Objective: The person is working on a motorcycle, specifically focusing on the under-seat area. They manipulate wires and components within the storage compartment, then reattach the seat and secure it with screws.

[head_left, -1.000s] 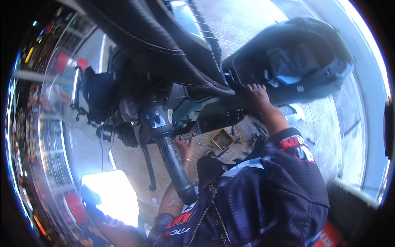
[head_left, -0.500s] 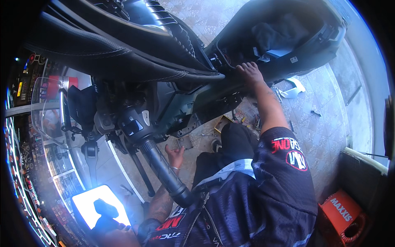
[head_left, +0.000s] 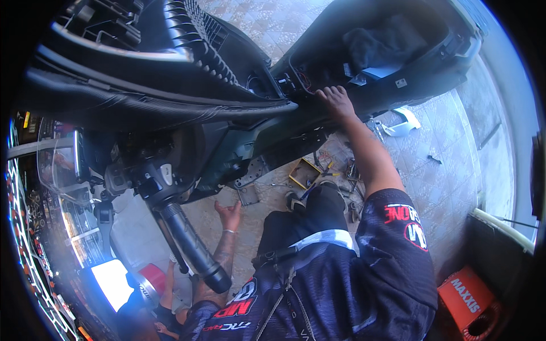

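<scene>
A dark scooter stands across the view, its seat tilted up on the left. To the right, its under-seat compartment is uncovered, with a dark cloth and a pale sheet inside. My right hand grips the near rim of this compartment with its fingers bent over the edge. Lower down, my left hand is in the air below the body panel, thumb and fingers apart, holding nothing. The handlebar grip passes over my left forearm.
On the tiled floor lie a yellow-edged tray, several scattered tools and a white panel. A red stand is at lower right. Another person's arm shows at lower left beside a red-and-white container.
My view has shifted, so the scooter and handlebar appear further left and the yellow-edged tray shows more. My right hand keeps its hold on the rim; my left hand remains below the panel.
</scene>
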`<state>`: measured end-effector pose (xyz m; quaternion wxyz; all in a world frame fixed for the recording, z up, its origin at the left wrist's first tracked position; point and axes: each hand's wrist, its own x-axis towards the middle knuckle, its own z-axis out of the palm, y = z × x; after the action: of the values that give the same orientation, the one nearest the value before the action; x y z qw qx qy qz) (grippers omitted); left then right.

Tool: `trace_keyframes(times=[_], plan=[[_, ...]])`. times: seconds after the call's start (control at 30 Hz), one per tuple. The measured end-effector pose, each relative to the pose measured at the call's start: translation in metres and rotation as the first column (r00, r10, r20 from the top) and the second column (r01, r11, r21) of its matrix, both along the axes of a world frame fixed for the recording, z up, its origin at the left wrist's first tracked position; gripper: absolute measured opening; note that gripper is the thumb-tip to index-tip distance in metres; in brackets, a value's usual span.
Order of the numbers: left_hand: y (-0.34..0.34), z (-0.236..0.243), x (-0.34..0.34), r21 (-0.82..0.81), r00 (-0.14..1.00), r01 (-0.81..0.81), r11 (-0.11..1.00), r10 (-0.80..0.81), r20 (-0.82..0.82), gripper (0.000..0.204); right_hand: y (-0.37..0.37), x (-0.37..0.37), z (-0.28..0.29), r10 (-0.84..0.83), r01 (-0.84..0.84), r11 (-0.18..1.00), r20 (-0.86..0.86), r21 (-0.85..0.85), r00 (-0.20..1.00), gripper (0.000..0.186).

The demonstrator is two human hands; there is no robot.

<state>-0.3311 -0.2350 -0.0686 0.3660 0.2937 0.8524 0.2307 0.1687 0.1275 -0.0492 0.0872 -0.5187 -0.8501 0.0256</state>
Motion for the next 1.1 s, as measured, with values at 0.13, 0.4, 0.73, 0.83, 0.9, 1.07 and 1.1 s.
trace_keyframes(times=[0.13,0.4,0.73,0.83,0.9,1.07,1.1], plan=[[0.004,-0.004,0.020,0.053,0.999,-0.052,0.997,0.051,0.016,0.119,-0.006,-0.001,0.011,0.007,-0.007,1.000,0.049,-0.013,0.999,0.084],[0.031,-0.017,0.052,0.109,0.988,-0.134,0.985,0.142,-0.065,0.118,-0.007,0.005,0.009,0.075,-0.075,0.991,0.009,0.113,0.997,0.069],[0.072,-0.057,0.060,0.388,0.902,-0.085,0.918,0.237,-0.362,0.116,-0.008,0.003,-0.008,0.045,-0.034,0.973,-0.045,0.227,0.998,0.082],[0.078,-0.076,0.061,0.494,0.937,-0.082,0.866,0.236,-0.258,0.101,-0.006,0.005,-0.020,0.076,-0.062,0.958,-0.040,0.279,0.996,0.091],[0.083,-0.088,0.060,0.536,0.943,-0.052,0.842,0.219,-0.252,0.088,-0.005,0.005,-0.026,0.081,-0.072,0.938,-0.010,0.338,0.997,0.094],[0.098,-0.115,0.056,0.620,0.944,0.012,0.784,0.196,-0.267,0.075,-0.003,0.007,-0.030,0.135,-0.138,0.907,0.036,0.398,0.990,0.099],[0.100,-0.118,0.055,0.633,0.941,0.007,0.774,0.209,-0.265,0.072,-0.003,0.009,-0.030,0.146,-0.153,0.904,0.047,0.400,0.988,0.098]])
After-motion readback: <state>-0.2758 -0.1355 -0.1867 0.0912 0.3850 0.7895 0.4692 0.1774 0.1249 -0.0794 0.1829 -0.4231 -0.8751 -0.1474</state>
